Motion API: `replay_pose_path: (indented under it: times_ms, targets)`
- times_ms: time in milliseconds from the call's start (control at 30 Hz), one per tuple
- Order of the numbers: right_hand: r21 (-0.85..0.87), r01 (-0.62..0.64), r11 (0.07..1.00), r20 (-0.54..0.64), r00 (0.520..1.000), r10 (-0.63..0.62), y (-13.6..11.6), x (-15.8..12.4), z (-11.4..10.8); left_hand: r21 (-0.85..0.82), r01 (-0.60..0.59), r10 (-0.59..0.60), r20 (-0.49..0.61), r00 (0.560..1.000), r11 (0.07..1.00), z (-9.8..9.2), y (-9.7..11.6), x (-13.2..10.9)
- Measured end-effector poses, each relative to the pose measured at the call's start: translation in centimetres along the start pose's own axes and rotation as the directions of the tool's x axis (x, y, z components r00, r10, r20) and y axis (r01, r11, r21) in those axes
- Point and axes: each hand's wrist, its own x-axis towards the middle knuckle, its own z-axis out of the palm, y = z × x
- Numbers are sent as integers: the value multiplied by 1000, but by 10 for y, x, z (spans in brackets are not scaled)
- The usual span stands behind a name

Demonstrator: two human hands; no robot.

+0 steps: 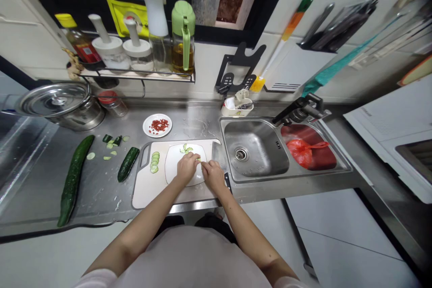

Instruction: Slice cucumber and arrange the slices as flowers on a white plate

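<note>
My left hand and my right hand meet above the right part of a white plate. Both are closed, their fingertips pinching a small pale green cucumber slice between them. Several cut cucumber pieces sit near the plate's far edge. Under the plate is a cutting board, with a row of overlapping cucumber slices on its left part. Beside my right hand lies a knife, its black handle partly hidden by that hand.
Left of the board lie a cut cucumber, a whole cucumber and scraps. Behind it stands a small plate of red berries. A sink adjoins on the right. A steel pot and a bottle rack are at back left.
</note>
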Motion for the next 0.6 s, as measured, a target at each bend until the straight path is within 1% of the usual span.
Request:
replay_pose_path:
  times_ms: [433, 600]
  targets:
    - [19, -15, 1000, 3, 1000, 15, 0, 0, 2, -26, 7, -7, 10, 1000, 1000, 0, -1, 0]
    - [112, -28, 993, -22, 999, 31, 2, 0, 1, -50, 15, -15, 6, 1000, 999, -1, 0, 0]
